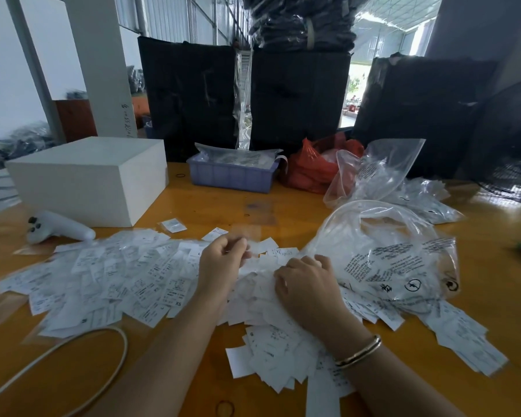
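From my remote seat, the left hand (223, 254) is lifted just above the pile of tags (127, 275). Its fingers (238, 243) are curled tight and seem to pinch one small tag (254, 251). That piece is blurred, so I can't be sure it is a single one. The right hand (307, 284) lies knuckles-up on the pile, right against the mouth of the clear bag (397, 260). Its fingers are bent down into the tags, and I cannot tell whether they grip anything. The main risk I see is a double pick, because the slick tags overlap and could cling, so two might come up as one. The pile spreads across the table (211, 206) to its near edge, and a sweep of either forearm could push tags off. The bag stands puffed and loose, and a nudge from the right hand could tip it or fold its mouth closed. The cable (73, 350) loops just beside the heap and could drag tags if it is snagged.
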Action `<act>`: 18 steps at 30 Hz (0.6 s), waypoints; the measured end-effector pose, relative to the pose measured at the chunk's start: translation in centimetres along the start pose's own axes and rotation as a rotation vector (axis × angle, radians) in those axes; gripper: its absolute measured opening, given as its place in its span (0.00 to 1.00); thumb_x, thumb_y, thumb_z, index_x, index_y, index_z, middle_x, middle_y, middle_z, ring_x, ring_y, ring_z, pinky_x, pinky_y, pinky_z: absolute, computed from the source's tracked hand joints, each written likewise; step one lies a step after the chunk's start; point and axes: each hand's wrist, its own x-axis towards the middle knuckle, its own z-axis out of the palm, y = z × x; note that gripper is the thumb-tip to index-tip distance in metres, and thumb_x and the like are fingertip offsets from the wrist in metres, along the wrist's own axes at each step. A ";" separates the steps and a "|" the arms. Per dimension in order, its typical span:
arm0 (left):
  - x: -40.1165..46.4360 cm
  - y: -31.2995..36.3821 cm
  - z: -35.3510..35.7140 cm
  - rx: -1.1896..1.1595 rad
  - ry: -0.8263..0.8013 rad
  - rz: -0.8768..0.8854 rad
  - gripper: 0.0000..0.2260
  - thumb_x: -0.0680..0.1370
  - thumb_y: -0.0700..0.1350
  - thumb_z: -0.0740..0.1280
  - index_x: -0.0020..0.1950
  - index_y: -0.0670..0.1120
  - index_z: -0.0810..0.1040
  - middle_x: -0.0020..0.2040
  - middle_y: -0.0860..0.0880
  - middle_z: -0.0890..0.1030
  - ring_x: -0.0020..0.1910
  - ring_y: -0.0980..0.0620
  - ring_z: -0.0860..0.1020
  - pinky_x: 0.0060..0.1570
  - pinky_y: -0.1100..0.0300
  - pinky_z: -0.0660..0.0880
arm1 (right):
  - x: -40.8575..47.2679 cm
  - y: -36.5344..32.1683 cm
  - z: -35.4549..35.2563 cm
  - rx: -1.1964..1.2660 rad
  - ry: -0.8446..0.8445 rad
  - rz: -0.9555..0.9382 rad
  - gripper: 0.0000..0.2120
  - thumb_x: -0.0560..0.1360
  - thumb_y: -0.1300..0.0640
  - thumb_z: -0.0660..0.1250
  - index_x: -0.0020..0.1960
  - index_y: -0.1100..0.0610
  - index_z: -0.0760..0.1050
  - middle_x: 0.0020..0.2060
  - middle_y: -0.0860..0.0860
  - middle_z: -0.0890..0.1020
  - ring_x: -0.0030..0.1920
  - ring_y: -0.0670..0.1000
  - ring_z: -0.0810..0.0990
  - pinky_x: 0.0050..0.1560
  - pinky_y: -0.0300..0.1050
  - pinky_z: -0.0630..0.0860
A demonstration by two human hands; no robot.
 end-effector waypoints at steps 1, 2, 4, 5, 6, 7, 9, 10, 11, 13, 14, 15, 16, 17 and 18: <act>0.0 0.1 0.1 -0.003 0.000 -0.001 0.05 0.79 0.43 0.65 0.47 0.51 0.80 0.41 0.53 0.83 0.37 0.62 0.81 0.36 0.70 0.76 | 0.0 0.0 0.0 0.012 0.045 0.003 0.18 0.79 0.49 0.52 0.54 0.51 0.79 0.55 0.46 0.80 0.55 0.50 0.75 0.66 0.51 0.60; -0.1 0.1 0.1 0.007 -0.005 -0.002 0.05 0.79 0.44 0.65 0.46 0.51 0.80 0.40 0.53 0.83 0.36 0.63 0.81 0.34 0.72 0.75 | 0.0 0.0 -0.1 0.034 0.083 0.010 0.17 0.79 0.50 0.53 0.54 0.51 0.80 0.57 0.46 0.79 0.57 0.50 0.74 0.66 0.51 0.61; -0.1 0.1 0.3 0.038 -0.027 -0.005 0.05 0.78 0.47 0.67 0.46 0.48 0.81 0.40 0.52 0.84 0.36 0.61 0.80 0.37 0.69 0.76 | 0.0 0.1 -0.2 0.091 0.117 0.025 0.16 0.79 0.50 0.55 0.56 0.50 0.80 0.61 0.45 0.76 0.61 0.49 0.72 0.65 0.49 0.61; -0.2 0.1 0.3 0.042 -0.039 -0.008 0.06 0.77 0.47 0.68 0.47 0.47 0.82 0.40 0.52 0.84 0.38 0.60 0.81 0.41 0.66 0.77 | 0.0 0.1 -0.3 0.117 0.118 0.025 0.15 0.79 0.49 0.56 0.56 0.49 0.80 0.61 0.44 0.76 0.61 0.48 0.72 0.65 0.48 0.61; -0.2 0.1 0.3 0.037 -0.051 -0.014 0.07 0.77 0.48 0.69 0.48 0.46 0.82 0.40 0.53 0.85 0.41 0.59 0.81 0.44 0.63 0.78 | -0.1 0.1 -0.3 0.145 0.114 0.020 0.13 0.79 0.49 0.58 0.55 0.48 0.80 0.60 0.43 0.76 0.61 0.47 0.71 0.64 0.46 0.61; -0.1 0.1 0.3 0.026 -0.059 -0.020 0.07 0.76 0.48 0.69 0.49 0.45 0.82 0.40 0.53 0.85 0.43 0.58 0.82 0.47 0.61 0.79 | -0.1 0.2 -0.3 0.185 0.112 0.019 0.12 0.78 0.50 0.59 0.54 0.48 0.80 0.57 0.42 0.78 0.59 0.46 0.72 0.63 0.45 0.61; -0.1 0.1 0.3 -0.002 -0.067 -0.035 0.07 0.76 0.48 0.69 0.48 0.45 0.81 0.41 0.53 0.85 0.45 0.56 0.82 0.50 0.58 0.79 | -0.3 0.2 -0.5 0.356 0.110 0.066 0.08 0.77 0.51 0.63 0.50 0.47 0.81 0.50 0.40 0.80 0.53 0.43 0.75 0.59 0.43 0.65; -0.1 0.1 0.3 -0.017 -0.064 -0.044 0.07 0.76 0.47 0.69 0.48 0.45 0.81 0.41 0.53 0.85 0.46 0.55 0.83 0.50 0.57 0.79 | -0.4 0.2 -0.7 0.502 0.091 0.130 0.06 0.76 0.52 0.66 0.48 0.48 0.81 0.45 0.39 0.81 0.49 0.41 0.76 0.56 0.41 0.68; -0.1 0.1 0.3 -0.026 -0.058 -0.050 0.06 0.77 0.47 0.68 0.47 0.45 0.81 0.41 0.53 0.85 0.46 0.54 0.82 0.51 0.56 0.78 | -0.4 0.3 -0.8 0.677 0.065 0.213 0.05 0.75 0.53 0.67 0.46 0.47 0.82 0.40 0.37 0.81 0.44 0.38 0.78 0.51 0.37 0.71; 0.0 0.0 0.3 -0.028 -0.053 -0.053 0.06 0.77 0.47 0.68 0.46 0.45 0.81 0.41 0.53 0.85 0.46 0.53 0.82 0.50 0.56 0.78 | -0.5 0.3 -1.2 0.983 0.036 0.384 0.05 0.74 0.54 0.69 0.41 0.46 0.81 0.34 0.39 0.82 0.35 0.36 0.78 0.36 0.29 0.71; -0.1 -0.1 0.3 -0.026 -0.056 -0.053 0.06 0.77 0.47 0.68 0.46 0.45 0.81 0.41 0.53 0.85 0.46 0.53 0.82 0.50 0.57 0.78 | -0.7 0.5 -1.3 1.071 0.055 0.447 0.06 0.74 0.54 0.70 0.40 0.45 0.81 0.33 0.40 0.83 0.33 0.37 0.79 0.31 0.29 0.71; -0.1 -0.1 0.3 -0.024 -0.063 -0.052 0.06 0.77 0.47 0.69 0.45 0.46 0.81 0.40 0.54 0.85 0.46 0.53 0.82 0.50 0.57 0.78 | -0.7 0.8 -1.3 1.117 0.095 0.485 0.06 0.74 0.54 0.70 0.39 0.45 0.81 0.35 0.41 0.83 0.33 0.39 0.79 0.30 0.30 0.72; -0.1 -0.1 0.4 -0.017 -0.072 -0.051 0.06 0.77 0.47 0.69 0.45 0.46 0.81 0.40 0.54 0.85 0.46 0.54 0.82 0.49 0.57 0.78 | -0.7 1.1 -1.4 1.137 0.148 0.498 0.06 0.74 0.54 0.69 0.40 0.44 0.80 0.36 0.42 0.83 0.36 0.41 0.80 0.31 0.30 0.74; -0.2 -0.1 0.4 -0.010 -0.083 -0.048 0.06 0.77 0.47 0.68 0.46 0.46 0.81 0.40 0.54 0.85 0.45 0.55 0.82 0.49 0.58 0.78 | -0.7 1.3 -1.5 1.158 0.201 0.503 0.06 0.74 0.54 0.69 0.41 0.44 0.80 0.37 0.43 0.83 0.37 0.43 0.80 0.33 0.31 0.75; -0.2 -0.2 0.5 -0.006 -0.097 -0.043 0.05 0.77 0.47 0.68 0.46 0.46 0.81 0.40 0.55 0.85 0.44 0.56 0.83 0.47 0.60 0.78 | -0.7 1.5 -1.6 1.209 0.250 0.515 0.05 0.74 0.54 0.69 0.41 0.45 0.80 0.35 0.43 0.83 0.36 0.44 0.79 0.33 0.31 0.75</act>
